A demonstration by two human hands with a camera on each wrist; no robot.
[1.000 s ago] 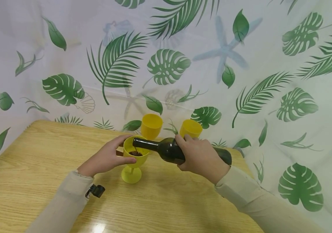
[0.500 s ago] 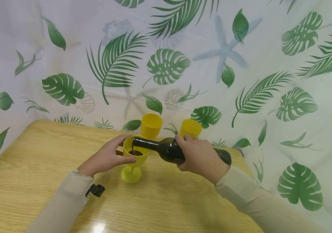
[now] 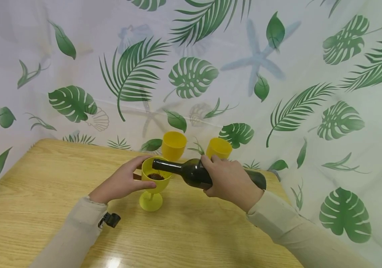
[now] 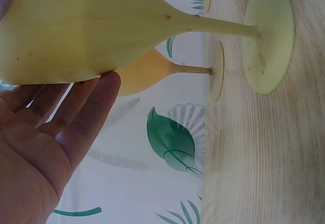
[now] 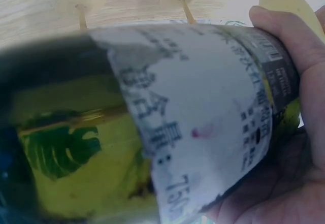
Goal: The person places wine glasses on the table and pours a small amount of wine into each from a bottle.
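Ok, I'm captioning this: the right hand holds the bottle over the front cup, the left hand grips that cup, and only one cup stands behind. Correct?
Not one: the head view shows two behind, a left cup and a right cup. The right hand holds the bottle over the front cup, and the left hand grips that cup.

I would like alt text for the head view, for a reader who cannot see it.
A person's right hand holds a dark bottle sideways, its neck over a yellow goblet with dark liquid inside; the left hand grips the goblet. Two more goblets stand behind, before a leaf-print sheet.
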